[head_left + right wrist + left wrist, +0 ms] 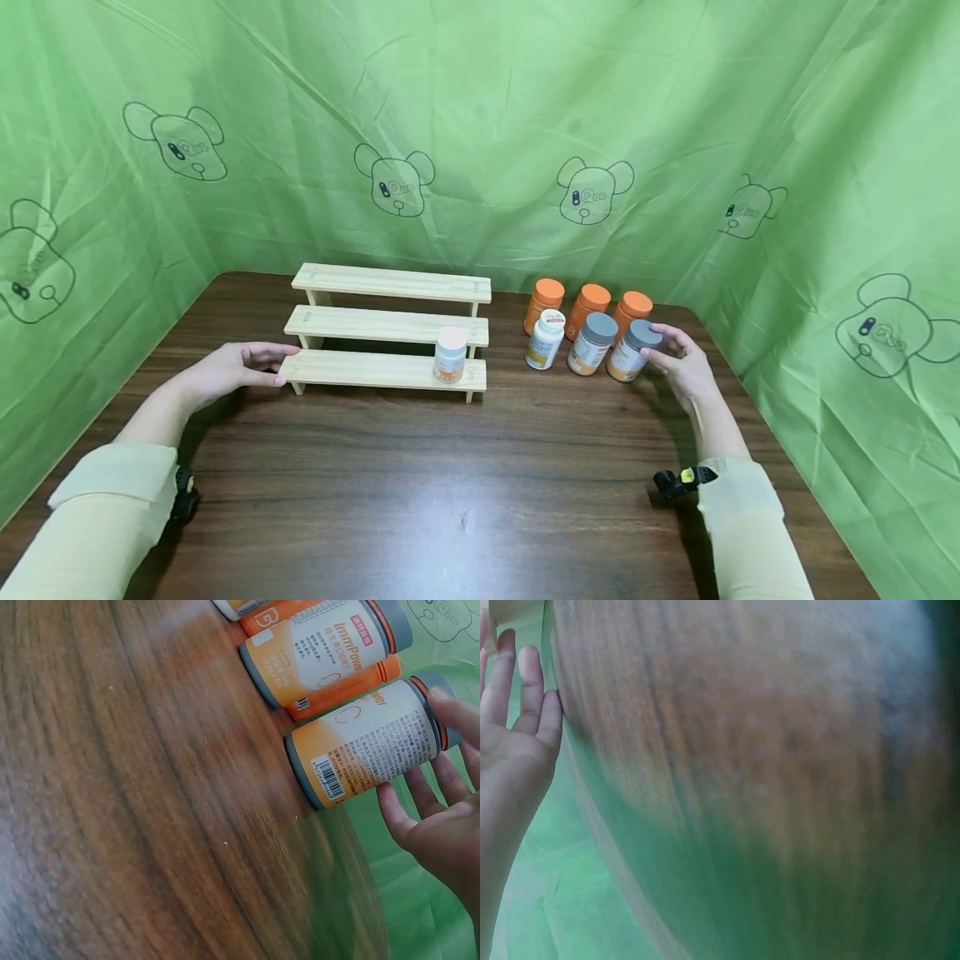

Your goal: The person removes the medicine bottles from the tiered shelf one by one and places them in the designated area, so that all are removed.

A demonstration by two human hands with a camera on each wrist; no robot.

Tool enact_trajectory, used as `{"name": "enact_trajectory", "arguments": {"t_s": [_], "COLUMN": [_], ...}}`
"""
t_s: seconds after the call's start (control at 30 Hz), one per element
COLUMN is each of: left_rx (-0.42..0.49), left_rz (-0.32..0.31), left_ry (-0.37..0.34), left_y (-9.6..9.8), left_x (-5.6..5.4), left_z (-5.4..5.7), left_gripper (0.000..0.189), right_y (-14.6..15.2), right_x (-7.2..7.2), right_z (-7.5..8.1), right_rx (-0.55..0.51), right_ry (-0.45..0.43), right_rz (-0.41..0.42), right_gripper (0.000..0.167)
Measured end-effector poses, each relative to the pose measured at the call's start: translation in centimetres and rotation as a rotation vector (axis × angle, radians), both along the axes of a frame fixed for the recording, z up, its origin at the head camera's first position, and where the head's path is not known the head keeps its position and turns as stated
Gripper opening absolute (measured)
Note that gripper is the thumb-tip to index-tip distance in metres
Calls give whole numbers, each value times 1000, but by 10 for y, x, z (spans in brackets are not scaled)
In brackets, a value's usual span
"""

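Note:
My left hand pinches the left end of the lowest step of a three-step wooden display rack, thumb in front and index finger behind. In the left wrist view, that hand's other fingers extend loosely. A white-capped bottle stands on the right end of the lowest step. At the right, my right hand grips a grey-lidded supplement bottle by its lid, thumb on the near side. This bottle has a white and orange label and is the rightmost of the front row.
Beside it stand another grey-lidded bottle and a white bottle. Behind them is a row of orange bottles. The dark wooden table has green cloth hanging around its back and sides.

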State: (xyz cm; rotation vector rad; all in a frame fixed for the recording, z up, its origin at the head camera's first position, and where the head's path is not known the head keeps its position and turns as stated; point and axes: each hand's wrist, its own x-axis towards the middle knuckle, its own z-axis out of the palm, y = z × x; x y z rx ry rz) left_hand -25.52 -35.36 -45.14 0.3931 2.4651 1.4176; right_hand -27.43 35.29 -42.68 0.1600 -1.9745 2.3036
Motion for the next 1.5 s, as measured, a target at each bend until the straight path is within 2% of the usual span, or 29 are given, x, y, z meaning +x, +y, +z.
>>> {"name": "enact_trajectory", "arguments": {"t_s": [0.23, 0.37, 0.57, 0.97, 1.37, 1.5], "left_rx": [1, -2, 7, -34, -34, -41], "left_rz": [5, 7, 1, 10, 11, 13], "left_ry": [-7, -2, -4, 10, 7, 8], "left_y": [0, -1, 0, -2, 0, 0], "left_x": [0, 0, 0, 0, 1, 1], "left_z": [-1, -1, -1, -1, 1, 1], "left_gripper": [62, 62, 62, 61, 61, 61], "right_y": [-2, -5, -9, -25, -51, -64], "right_x": [2, 5, 9, 19, 31, 35], "right_z": [7, 18, 36, 69, 94, 102], "right_rx": [-6, 67, 152, 138, 79, 64], "right_ry": [16, 47, 131, 158, 248, 253], "right_rz": [1, -29, -25, -13, 60, 67], "right_gripper": [48, 52, 49, 50, 47, 45]}}
